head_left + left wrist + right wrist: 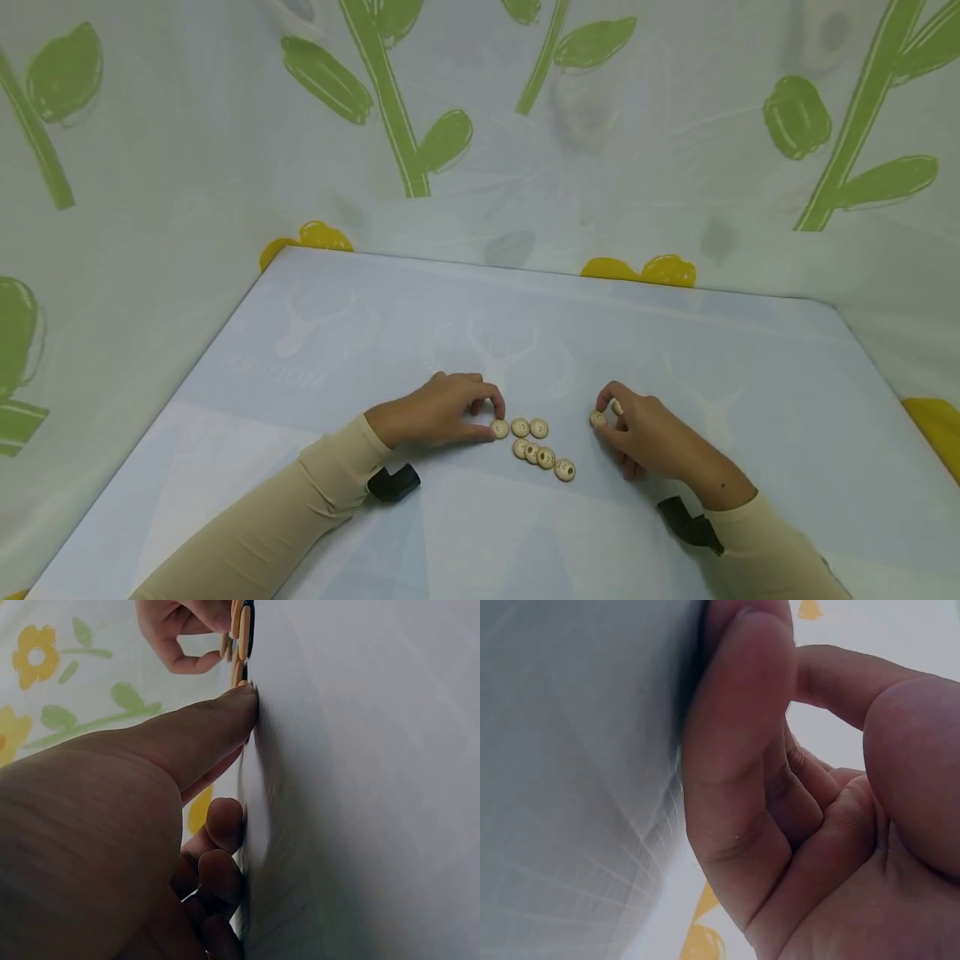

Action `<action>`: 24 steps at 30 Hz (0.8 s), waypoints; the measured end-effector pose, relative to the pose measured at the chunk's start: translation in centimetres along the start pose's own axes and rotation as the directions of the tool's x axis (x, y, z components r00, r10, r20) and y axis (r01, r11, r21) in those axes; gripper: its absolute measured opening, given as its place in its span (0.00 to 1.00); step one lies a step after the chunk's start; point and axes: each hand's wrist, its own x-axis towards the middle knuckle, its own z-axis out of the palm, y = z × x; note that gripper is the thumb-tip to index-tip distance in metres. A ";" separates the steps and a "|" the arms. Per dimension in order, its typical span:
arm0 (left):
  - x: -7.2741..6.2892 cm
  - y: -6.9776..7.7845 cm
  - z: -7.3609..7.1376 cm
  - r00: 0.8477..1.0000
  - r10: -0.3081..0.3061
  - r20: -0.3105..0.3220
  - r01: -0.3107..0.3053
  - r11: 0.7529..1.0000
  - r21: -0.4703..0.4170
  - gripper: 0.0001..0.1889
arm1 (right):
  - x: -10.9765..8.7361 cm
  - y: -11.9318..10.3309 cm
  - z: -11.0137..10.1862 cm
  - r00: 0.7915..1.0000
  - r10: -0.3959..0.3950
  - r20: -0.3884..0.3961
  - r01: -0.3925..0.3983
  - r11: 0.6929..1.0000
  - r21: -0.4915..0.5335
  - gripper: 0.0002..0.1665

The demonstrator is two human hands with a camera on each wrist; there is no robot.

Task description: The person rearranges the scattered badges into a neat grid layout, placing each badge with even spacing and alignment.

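Note:
Small round wooden discs with dark markings lie on the table in two short rows. My left hand (448, 408) pinches the left-end disc (499, 429) of the far row between thumb and forefinger, on the tabletop. Beside it are two more discs, one of them this disc (520, 427). The nearer row slants towards the right, with some discs overlapping and an end disc (565, 470) slightly apart. To the right, my right hand (651, 433) pinches a disc (597, 418) in its fingertips. Another disc (617, 407) shows partly behind that hand's fingers. In the right wrist view the fingers hide the discs.
The pale table (300, 317) carries faint printed shapes. A white cloth with green leaves (446, 140) and yellow flowers hangs behind and around it. Dark wrist-camera mounts (393, 482) sit by both sleeves.

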 end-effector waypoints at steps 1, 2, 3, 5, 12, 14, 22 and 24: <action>0.0 0.0 -0.1 1.000 0.001 -0.002 -0.001 1.000 -0.001 0.10 | 0.0 0.0 0.0 1.000 0.001 0.001 -0.001 1.000 0.002 0.14; 0.0 0.0 -0.1 1.000 0.002 -0.003 -0.002 1.000 0.000 0.10 | 0.1 -0.1 0.0 1.000 0.002 0.002 -0.002 1.000 0.003 0.14; -0.1 0.0 -0.1 1.000 0.002 -0.002 -0.002 1.000 0.001 0.10 | 0.1 -0.1 -0.1 1.000 0.003 0.004 -0.003 1.000 0.004 0.14; -0.1 0.0 -0.2 1.000 0.001 0.001 -0.001 1.000 0.002 0.10 | 0.1 -0.2 -0.1 1.000 0.004 0.008 -0.004 1.000 0.004 0.14; -0.2 0.1 -0.2 1.000 0.006 0.000 -0.006 1.000 -0.004 0.09 | 0.1 -0.4 -0.2 0.999 0.036 0.000 -0.036 0.999 0.012 0.15; -0.1 0.1 -0.2 1.000 0.007 0.004 -0.007 1.000 -0.005 0.10 | 0.2 -0.4 -0.2 0.999 0.048 -0.003 -0.048 0.999 0.018 0.15; -0.1 -0.2 0.1 1.000 -0.003 0.008 0.003 1.000 -0.008 0.09 | 0.6 -0.4 -0.3 0.997 0.075 0.013 -0.075 0.997 0.013 0.15; -0.1 -0.2 0.1 1.000 -0.007 0.007 0.007 1.000 -0.010 0.09 | 0.7 -0.5 -0.3 0.997 0.078 0.020 -0.078 0.997 0.009 0.15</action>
